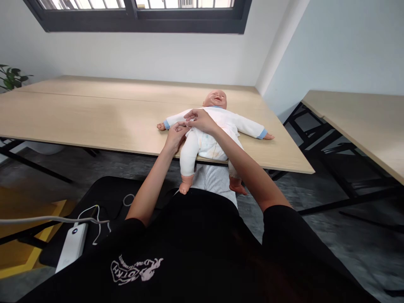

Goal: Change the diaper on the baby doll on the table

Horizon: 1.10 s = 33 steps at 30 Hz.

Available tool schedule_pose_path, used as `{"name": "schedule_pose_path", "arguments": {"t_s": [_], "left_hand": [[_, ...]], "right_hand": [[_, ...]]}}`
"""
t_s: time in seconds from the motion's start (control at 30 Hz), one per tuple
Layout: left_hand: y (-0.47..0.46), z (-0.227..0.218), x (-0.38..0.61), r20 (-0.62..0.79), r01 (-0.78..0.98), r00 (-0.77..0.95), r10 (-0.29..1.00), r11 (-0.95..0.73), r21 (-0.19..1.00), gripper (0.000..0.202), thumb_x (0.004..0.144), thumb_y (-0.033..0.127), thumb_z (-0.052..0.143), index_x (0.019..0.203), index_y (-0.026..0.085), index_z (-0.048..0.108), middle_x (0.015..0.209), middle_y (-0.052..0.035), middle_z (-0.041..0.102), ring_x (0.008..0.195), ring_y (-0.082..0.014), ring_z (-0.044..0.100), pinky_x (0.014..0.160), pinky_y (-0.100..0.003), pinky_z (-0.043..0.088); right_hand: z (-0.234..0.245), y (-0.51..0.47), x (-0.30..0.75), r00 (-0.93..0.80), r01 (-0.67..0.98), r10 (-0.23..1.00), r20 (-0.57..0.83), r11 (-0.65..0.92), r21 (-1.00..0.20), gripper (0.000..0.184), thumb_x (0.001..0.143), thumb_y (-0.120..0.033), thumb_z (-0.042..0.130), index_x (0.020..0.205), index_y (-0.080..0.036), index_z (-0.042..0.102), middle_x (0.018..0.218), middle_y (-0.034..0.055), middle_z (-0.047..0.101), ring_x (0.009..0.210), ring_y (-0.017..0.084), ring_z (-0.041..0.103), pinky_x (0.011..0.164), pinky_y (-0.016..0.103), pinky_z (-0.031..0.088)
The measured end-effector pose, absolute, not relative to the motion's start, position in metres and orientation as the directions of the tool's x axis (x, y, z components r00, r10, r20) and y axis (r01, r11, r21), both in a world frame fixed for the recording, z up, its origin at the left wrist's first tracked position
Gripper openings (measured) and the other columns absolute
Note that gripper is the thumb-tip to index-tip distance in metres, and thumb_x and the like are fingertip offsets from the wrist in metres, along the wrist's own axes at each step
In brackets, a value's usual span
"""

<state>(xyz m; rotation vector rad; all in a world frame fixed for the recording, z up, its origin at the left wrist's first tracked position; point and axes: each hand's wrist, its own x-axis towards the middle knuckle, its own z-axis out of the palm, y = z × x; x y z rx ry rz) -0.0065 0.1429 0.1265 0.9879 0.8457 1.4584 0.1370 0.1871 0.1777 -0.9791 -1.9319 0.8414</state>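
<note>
A baby doll (217, 99) lies on its back at the front edge of the table, arms spread and lower legs hanging over the edge. It wears a white top with blue cuffs and a patterned diaper (212, 146). At the diaper's waist, on the side to my left, my left hand (177, 134) is closed with its fingertips at the edge. My right hand (202, 120) reaches across the doll's belly, thumb and fingers pinched at the same spot. The fingertips nearly meet, and the bit of diaper between them is mostly hidden.
The wooden table (94, 113) runs to the wall under a window. Another table (362, 113) stands to the right. On a black chair (107, 198) at my left lie a white power bank (73, 246) with a cable and a bracelet (128, 200). A plant (12, 78) shows at far left.
</note>
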Motion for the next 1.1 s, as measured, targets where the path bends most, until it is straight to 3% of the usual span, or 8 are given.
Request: {"name": "schedule_pose_path", "arguments": {"t_s": [0.17,0.47,0.57,0.7,0.77,0.9,1.1], "left_hand": [[0.141,0.125,-0.011,0.154,-0.353,-0.019,0.988,-0.151,0.923,0.031,0.069,0.006,0.072,0.096,0.018,0.064,0.055,0.0092,0.053,0.051,-0.0088,0.050,0.058,-0.020,0.042],[0.140,0.121,-0.009,0.232,-0.225,-0.059,0.971,-0.239,0.945,0.032,0.066,-0.001,0.067,0.092,0.017,0.063,0.056,0.0093,0.050,0.051,-0.0071,0.044,0.056,-0.018,0.036],[0.141,0.120,-0.008,0.212,-0.254,-0.071,0.975,-0.223,0.941,0.026,0.071,0.002,0.068,0.092,0.016,0.064,0.059,0.0079,0.051,0.053,-0.0075,0.046,0.056,-0.019,0.037],[0.147,0.118,-0.007,0.124,-0.380,-0.127,0.984,-0.164,0.910,0.005,0.087,0.019,0.069,0.087,0.015,0.065,0.070,0.0029,0.058,0.057,-0.0081,0.051,0.055,-0.019,0.040],[0.151,0.116,-0.007,0.146,-0.409,-0.106,0.984,-0.177,0.895,0.014,0.089,0.027,0.073,0.086,0.014,0.067,0.072,0.0014,0.060,0.063,-0.0091,0.055,0.060,-0.020,0.044],[0.156,0.114,-0.009,0.254,-0.402,0.004,0.967,-0.231,0.886,0.035,0.076,0.036,0.090,0.095,0.013,0.071,0.089,-0.0046,0.071,0.082,-0.0146,0.065,0.078,-0.024,0.052],[0.150,0.114,-0.011,0.340,-0.288,-0.038,0.940,-0.336,0.897,0.051,0.063,0.040,0.099,0.100,0.016,0.074,0.090,-0.0038,0.073,0.083,-0.0167,0.067,0.080,-0.026,0.052]], "right_hand": [[0.173,0.192,0.135,-0.370,0.272,0.845,0.387,0.497,-0.824,0.020,0.074,-0.010,0.067,0.091,-0.014,0.076,0.096,0.0071,0.079,0.090,0.021,0.074,0.091,0.037,0.061],[0.170,0.194,0.130,-0.319,0.297,0.846,0.426,0.516,-0.803,0.017,0.077,-0.003,0.067,0.083,-0.013,0.079,0.082,0.0071,0.077,0.082,0.023,0.074,0.090,0.038,0.060],[0.167,0.196,0.131,-0.339,0.273,0.837,0.430,0.525,-0.807,0.018,0.074,-0.004,0.069,0.086,-0.013,0.079,0.084,0.0069,0.077,0.083,0.023,0.073,0.088,0.037,0.060],[0.163,0.200,0.132,-0.404,0.219,0.802,0.440,0.551,-0.805,0.032,0.067,-0.003,0.063,0.093,-0.012,0.078,0.093,0.0078,0.078,0.091,0.024,0.074,0.088,0.035,0.060],[0.163,0.201,0.133,-0.422,0.223,0.791,0.442,0.564,-0.795,0.035,0.066,-0.005,0.061,0.096,-0.012,0.078,0.093,0.0080,0.078,0.092,0.024,0.074,0.089,0.036,0.059],[0.162,0.203,0.134,-0.424,0.243,0.806,0.414,0.542,-0.805,0.042,0.067,-0.010,0.062,0.106,-0.012,0.075,0.100,0.0087,0.077,0.089,0.023,0.073,0.088,0.038,0.061],[0.161,0.203,0.135,-0.453,0.179,0.815,0.362,0.481,-0.859,0.051,0.063,-0.004,0.058,0.112,-0.013,0.071,0.106,0.0081,0.075,0.085,0.020,0.072,0.077,0.032,0.061]]}}
